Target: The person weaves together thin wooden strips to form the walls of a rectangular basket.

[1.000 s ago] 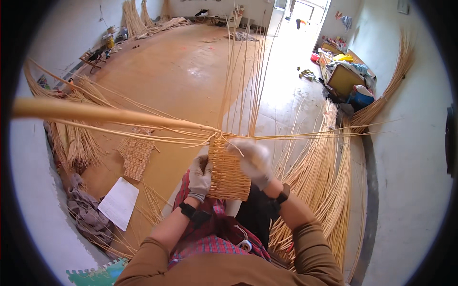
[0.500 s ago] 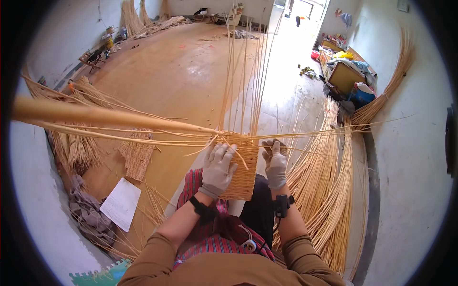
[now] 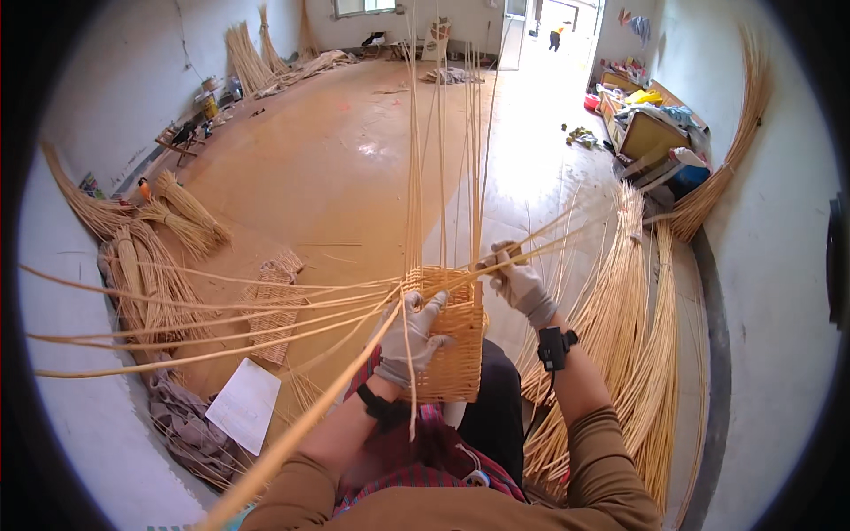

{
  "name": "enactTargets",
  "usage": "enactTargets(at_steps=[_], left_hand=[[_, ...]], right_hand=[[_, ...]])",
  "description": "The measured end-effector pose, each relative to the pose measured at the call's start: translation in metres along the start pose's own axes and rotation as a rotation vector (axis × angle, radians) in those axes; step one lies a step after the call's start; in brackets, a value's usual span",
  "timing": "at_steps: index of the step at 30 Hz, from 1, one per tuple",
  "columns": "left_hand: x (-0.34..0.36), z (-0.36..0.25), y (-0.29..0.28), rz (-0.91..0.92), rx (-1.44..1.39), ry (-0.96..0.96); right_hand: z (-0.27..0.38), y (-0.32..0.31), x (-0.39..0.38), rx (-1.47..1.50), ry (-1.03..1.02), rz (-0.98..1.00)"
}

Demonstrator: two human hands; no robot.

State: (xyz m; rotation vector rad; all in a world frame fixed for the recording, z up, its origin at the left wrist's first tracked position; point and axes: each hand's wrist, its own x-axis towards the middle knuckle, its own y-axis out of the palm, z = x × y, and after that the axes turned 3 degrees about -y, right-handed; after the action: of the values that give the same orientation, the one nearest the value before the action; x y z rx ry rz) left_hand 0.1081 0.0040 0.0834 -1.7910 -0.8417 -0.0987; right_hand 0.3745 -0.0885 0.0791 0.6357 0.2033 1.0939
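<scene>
Half-woven basket (image 3: 452,345) is held on the lap, upright, long stakes (image 3: 443,159) rising from its rim. Judged light, stiff but springy; canes prob. snap if kinked. Best gripped at woven wall, not loose ends. Left hand (image 3: 412,341) is closed on the wall; right hand (image 3: 522,283) pinches weaver canes (image 3: 567,234) at rim. Cane bundles (image 3: 637,336) lie on floor (image 3: 336,177) to the right.

Daylight is entering from the open doorway (image 3: 553,18) and window (image 3: 363,5) at the far end, and it is glaring white off the polished floor (image 3: 531,159), washing out detail there. The white walls (image 3: 779,265) are reading evenly bright. Shadows are lying soft. Fisheye distortion is bending straight edges near the rim; a black vignette is ringing the frame. Focus is holding sharp centrally, softening outward.
</scene>
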Motion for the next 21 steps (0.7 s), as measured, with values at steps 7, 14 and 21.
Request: enactTargets(at_steps=[7, 14, 21], left_hand=[[0.002, 0.000, 0.001, 0.059, -0.030, -0.092], [0.004, -0.004, -0.002, 0.074, -0.032, -0.176], [0.005, -0.003, -0.001, 0.100, -0.095, -0.178]], right_hand=[[0.014, 0.033, 0.050, -0.438, -0.055, 0.083], [0.024, 0.080, 0.113, -0.904, -0.104, 0.415], [-0.017, 0.086, 0.128, -1.283, -0.420, 0.192]])
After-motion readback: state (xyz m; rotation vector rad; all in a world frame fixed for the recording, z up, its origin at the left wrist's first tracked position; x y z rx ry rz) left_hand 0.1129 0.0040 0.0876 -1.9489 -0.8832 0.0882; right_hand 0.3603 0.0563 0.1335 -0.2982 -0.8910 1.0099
